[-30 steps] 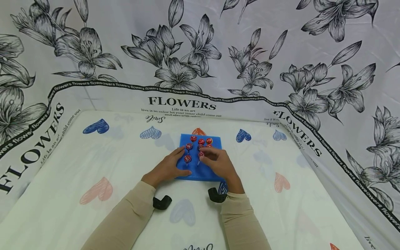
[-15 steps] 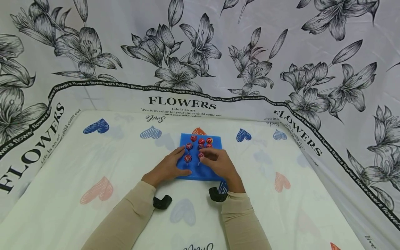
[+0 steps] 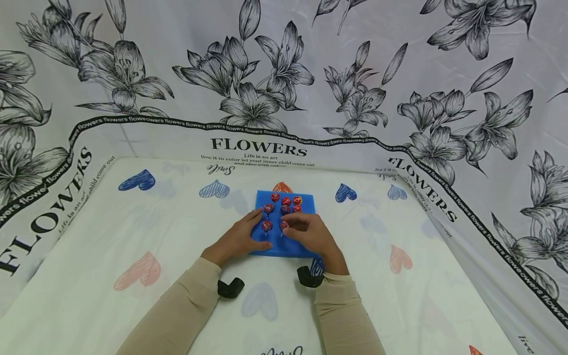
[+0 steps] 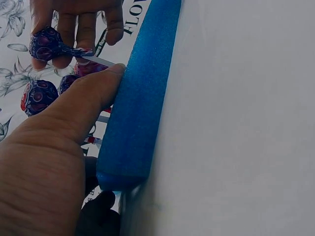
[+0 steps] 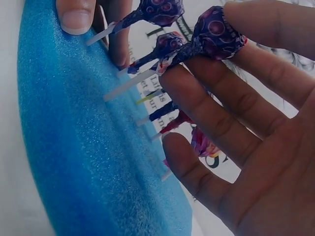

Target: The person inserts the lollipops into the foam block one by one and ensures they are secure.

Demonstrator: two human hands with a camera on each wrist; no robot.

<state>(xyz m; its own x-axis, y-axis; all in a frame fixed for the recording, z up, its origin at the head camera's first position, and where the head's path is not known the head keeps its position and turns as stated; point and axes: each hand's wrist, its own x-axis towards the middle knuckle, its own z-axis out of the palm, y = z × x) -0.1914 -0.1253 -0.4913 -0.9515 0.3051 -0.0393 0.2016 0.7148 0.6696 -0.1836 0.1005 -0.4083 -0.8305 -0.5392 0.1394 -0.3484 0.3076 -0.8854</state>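
Observation:
A blue foam block (image 3: 290, 246) lies flat on the table with several wrapped lollipops standing in it on white sticks. My left hand (image 3: 237, 237) rests along its left side, fingers fairly straight and thumb (image 4: 98, 86) on the top face. My right hand (image 3: 314, 234) pinches the wrapped head of a lollipop (image 5: 214, 34) between thumb and fingers. That lollipop's white stick slants down to the foam surface; how deep it sits I cannot tell. Another lollipop (image 3: 266, 226) stands just left of it. More lollipops (image 3: 286, 201) stand toward the block's far edge.
A white tablecloth (image 3: 177, 227) printed with hearts covers the table. Behind it hangs a flower-patterned cloth (image 3: 355, 29). Black camera mounts (image 3: 230, 287) sit at both wrists, close above the table.
The lollipop in my right hand has dropped slightly toward the foam and toward me, and the right fingers shifted a little. My left hand and the block stay put.

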